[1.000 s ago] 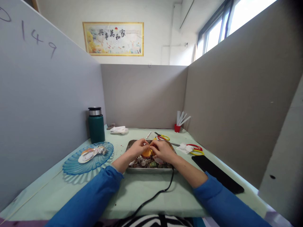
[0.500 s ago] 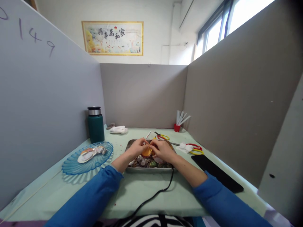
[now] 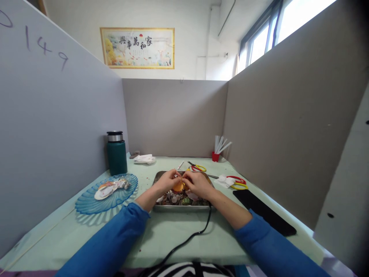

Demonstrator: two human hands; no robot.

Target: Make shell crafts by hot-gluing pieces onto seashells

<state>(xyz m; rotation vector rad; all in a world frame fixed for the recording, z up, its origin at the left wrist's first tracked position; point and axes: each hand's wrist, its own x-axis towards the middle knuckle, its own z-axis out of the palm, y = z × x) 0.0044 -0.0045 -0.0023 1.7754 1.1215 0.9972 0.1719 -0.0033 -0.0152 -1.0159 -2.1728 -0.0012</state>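
My left hand [image 3: 168, 181] and my right hand [image 3: 197, 182] meet over a metal tray [image 3: 184, 209], fingertips pinched close together. Between them is an orange shell [image 3: 178, 187], its upper edge at the fingertips of both hands. My fingers partly cover it, and any smaller piece in the pinch is hidden. Small shells [image 3: 174, 199] and a green bumpy piece [image 3: 186, 201] lie in the tray below my hands. A black cable [image 3: 198, 232] runs from beside my right wrist toward the table's front edge.
On the left stand a blue fluted plate [image 3: 86, 204] bearing shells and a green bottle [image 3: 117, 157]. At the right lie red-and-yellow-handled scissors [image 3: 239, 181], white tissue [image 3: 225, 181] and a black flat pad [image 3: 263, 211]. Behind are more scissors [image 3: 198, 167] and a red cup [image 3: 215, 156] of white sticks. Partitions enclose three sides.
Both hands stay in nearly the same place, pinched at the orange shell. The camera view has shifted very slightly; nothing else has visibly moved.
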